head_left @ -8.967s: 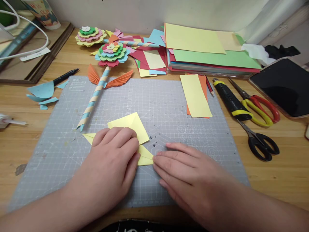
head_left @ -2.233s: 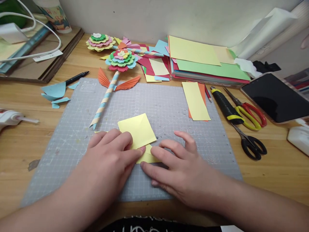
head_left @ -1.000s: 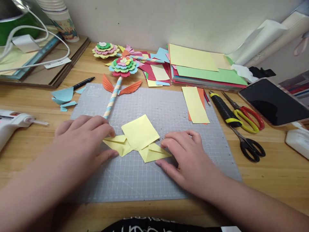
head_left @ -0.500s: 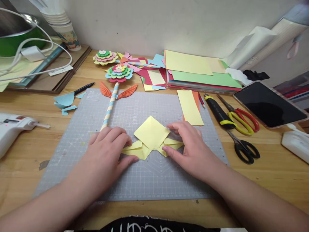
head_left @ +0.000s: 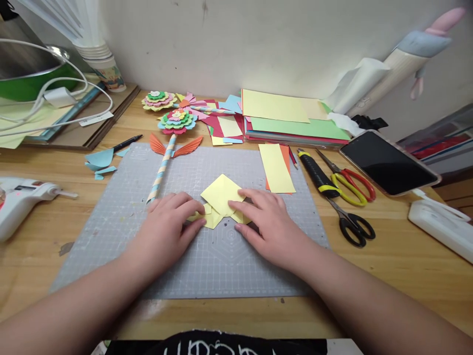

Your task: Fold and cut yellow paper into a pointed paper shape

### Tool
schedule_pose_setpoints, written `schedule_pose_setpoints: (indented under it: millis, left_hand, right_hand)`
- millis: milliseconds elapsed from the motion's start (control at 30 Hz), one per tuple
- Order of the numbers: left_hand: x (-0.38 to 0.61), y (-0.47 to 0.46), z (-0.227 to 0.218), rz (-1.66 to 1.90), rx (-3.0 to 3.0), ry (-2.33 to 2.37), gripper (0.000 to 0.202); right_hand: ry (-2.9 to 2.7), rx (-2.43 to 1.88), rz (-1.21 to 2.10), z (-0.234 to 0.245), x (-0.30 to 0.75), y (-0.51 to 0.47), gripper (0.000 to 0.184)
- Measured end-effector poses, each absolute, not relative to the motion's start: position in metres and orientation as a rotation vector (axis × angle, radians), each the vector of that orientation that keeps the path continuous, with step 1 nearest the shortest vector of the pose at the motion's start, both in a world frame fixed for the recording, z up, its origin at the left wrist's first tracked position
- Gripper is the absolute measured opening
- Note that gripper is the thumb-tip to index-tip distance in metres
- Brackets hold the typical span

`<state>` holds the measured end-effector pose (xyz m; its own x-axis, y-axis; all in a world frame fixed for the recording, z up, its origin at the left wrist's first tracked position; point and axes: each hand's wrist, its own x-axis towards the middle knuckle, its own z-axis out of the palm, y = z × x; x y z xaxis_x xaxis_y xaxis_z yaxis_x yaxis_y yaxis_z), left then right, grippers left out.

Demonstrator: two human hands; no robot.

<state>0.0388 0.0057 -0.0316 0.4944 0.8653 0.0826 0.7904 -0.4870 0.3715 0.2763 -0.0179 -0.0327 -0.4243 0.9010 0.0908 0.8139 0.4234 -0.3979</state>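
Observation:
A folded piece of yellow paper [head_left: 220, 193] lies in the middle of the grey cutting mat [head_left: 236, 162]. My left hand [head_left: 168, 231] lies flat on its left flap, fingers stretched toward the centre. My right hand [head_left: 268, 224] presses down on its right flap, index finger reaching onto the square middle part. Both flaps are mostly hidden under my fingers.
A paper flower on a striped stem [head_left: 167, 148] lies at the mat's far left. Yellow and orange strips [head_left: 276, 167], a utility knife [head_left: 316, 172], red-yellow scissors [head_left: 349, 180], black scissors [head_left: 351, 224] and a phone [head_left: 388, 162] lie right. A glue gun [head_left: 22, 197] sits left; stacked coloured paper [head_left: 291, 121] behind.
My hands have drawn closer together over the yellow paper, now covering its side flaps that showed half a second ago. The view has tilted upward a little.

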Motion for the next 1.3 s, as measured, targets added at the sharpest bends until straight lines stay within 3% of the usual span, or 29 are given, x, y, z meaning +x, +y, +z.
schedule_pose_setpoints:
  millis: [100, 200, 400, 500, 867, 1133, 1233, 1300]
  left_hand:
    - [0.042, 0.006, -0.030, 0.356, 2.401, 1.499, 0.014]
    - [0.044, 0.006, -0.024, 0.290, 2.440, 1.552, 0.026]
    - [0.053, 0.018, -0.020, 0.315, 2.401, 1.566, 0.073]
    - [0.059, 0.025, -0.023, 0.409, 2.262, 1.583, 0.085]
    - [0.061, 0.019, -0.026, 0.512, 2.208, 1.429, 0.047]
    - [0.062, 0.015, -0.021, 0.618, 2.197, 1.291, 0.037]
    - [0.061, 0.009, -0.010, 0.699, 2.312, 1.202, 0.033]
    - [0.059, 0.005, -0.002, 0.978, 2.337, 1.241, 0.036]
  right_hand:
    - [-2.362, -1.474, 0.476, -0.032, 0.277, -0.016, 0.037]
    - [-2.277, -1.520, 0.539, -0.031, 0.277, -0.015, 0.056]
    - [-2.154, -1.584, 0.599, -0.031, 0.276, -0.013, 0.071]
    - [-2.118, -1.554, 0.658, -0.029, 0.275, -0.013, 0.074]
    - [-1.849, -1.468, 0.842, -0.038, 0.274, -0.005, 0.061]
    - [-1.697, -1.380, 0.976, -0.024, 0.269, -0.001, 0.055]
    - [-1.693, -1.290, 1.127, -0.013, 0.270, -0.001, 0.024]
    - [-1.508, -1.257, 1.202, -0.009, 0.272, 0.000, 0.011]
